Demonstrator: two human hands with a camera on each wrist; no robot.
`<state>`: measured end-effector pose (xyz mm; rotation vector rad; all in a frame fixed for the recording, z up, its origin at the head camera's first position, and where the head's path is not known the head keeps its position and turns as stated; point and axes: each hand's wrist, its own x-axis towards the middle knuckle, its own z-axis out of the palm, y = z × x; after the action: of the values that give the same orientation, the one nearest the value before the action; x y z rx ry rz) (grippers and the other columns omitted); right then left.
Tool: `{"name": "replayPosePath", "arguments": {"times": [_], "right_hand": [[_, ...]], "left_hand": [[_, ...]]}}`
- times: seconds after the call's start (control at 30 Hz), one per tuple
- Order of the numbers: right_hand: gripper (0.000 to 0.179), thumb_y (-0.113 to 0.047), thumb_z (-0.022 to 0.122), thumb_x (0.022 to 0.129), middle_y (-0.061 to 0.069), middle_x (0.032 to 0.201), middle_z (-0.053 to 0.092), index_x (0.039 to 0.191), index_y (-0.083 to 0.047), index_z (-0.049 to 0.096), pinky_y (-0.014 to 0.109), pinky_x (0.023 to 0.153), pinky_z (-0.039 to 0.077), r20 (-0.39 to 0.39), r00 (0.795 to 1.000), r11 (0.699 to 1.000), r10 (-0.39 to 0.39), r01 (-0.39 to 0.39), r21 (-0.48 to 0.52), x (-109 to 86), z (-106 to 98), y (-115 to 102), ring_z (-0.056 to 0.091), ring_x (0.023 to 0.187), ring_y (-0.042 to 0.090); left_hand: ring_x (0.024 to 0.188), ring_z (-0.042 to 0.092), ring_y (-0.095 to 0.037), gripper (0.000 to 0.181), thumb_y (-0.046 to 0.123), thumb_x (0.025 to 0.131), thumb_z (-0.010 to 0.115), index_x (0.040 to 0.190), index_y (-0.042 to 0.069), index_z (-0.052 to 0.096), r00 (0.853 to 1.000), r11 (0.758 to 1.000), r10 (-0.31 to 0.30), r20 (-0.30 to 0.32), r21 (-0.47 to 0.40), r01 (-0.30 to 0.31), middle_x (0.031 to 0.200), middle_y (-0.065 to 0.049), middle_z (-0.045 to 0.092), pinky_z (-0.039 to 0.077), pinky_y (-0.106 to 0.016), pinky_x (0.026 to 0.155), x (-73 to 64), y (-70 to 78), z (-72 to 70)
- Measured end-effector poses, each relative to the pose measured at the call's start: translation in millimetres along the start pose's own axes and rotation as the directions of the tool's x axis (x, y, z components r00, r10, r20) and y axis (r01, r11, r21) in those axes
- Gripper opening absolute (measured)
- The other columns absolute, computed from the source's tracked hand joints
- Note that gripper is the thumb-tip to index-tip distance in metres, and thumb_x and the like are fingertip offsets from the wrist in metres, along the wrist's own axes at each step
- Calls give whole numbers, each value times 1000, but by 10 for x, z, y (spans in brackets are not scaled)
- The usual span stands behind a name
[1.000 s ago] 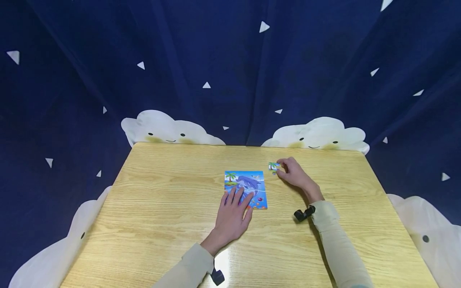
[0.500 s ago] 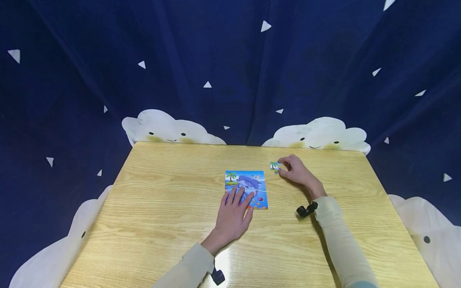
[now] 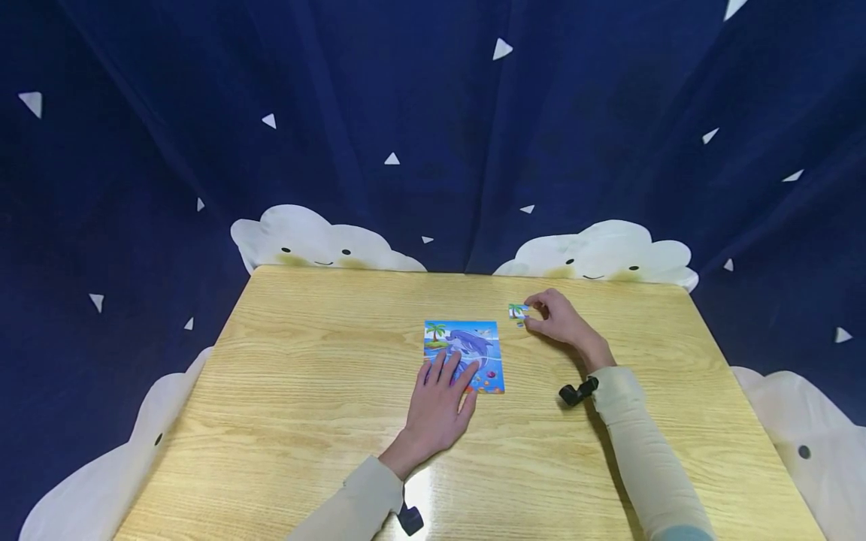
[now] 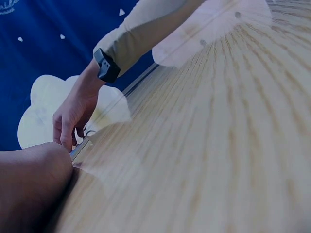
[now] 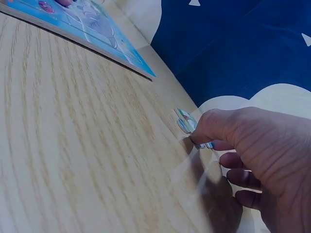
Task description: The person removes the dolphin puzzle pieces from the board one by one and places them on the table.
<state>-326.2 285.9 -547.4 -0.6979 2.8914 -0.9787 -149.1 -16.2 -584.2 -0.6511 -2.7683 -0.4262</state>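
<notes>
A square picture board [image 3: 483,349] with a dolphin, sea and palm tree lies near the middle of the wooden table. My left hand [image 3: 436,409] rests flat on its lower part, fingers spread, covering some of the picture. Off the board's upper right corner is a small jigsaw puzzle piece [image 3: 517,310] with a palm tree on it. My right hand [image 3: 560,319] pinches this piece at its right side between thumb and fingers. In the right wrist view the thumb hides much of the puzzle piece [image 5: 185,119], which lies at or very close to the tabletop.
The wooden table [image 3: 304,361] reaches back to a dark blue curtain [image 3: 433,113] with white triangles and smiling clouds. A small black camera [image 3: 577,392] is strapped to the right wrist and another black camera [image 3: 410,519] to the left.
My right hand and wrist have shifted very slightly right and away from me, still at the palm-tree piece. My left hand stays on the board.
</notes>
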Motion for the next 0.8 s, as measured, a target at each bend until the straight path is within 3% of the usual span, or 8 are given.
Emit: {"name": "replayPosePath", "arguments": {"times": [0.53, 0.8], "right_hand": [[39, -11, 77, 87, 17, 94, 55, 120, 8, 69, 39, 76, 38, -45, 999, 1000, -15, 16, 21, -31, 41, -17, 44, 83, 28], [38, -13, 78, 85, 17, 94, 58, 118, 6, 71, 38, 74, 39, -79, 994, 994, -72, 77, 73, -65, 128, -227, 47, 83, 28]], "left_hand": [[155, 28, -37, 52, 43, 108, 41, 158, 30, 47, 999, 1000, -11, 33, -7, 11, 163, -9, 40, 25, -58, 121, 8, -1, -15], [156, 27, -36, 52, 43, 108, 40, 159, 31, 46, 999, 1000, -15, 46, 4, 15, 164, -8, 39, 25, -56, 122, 5, 1, -16]]}}
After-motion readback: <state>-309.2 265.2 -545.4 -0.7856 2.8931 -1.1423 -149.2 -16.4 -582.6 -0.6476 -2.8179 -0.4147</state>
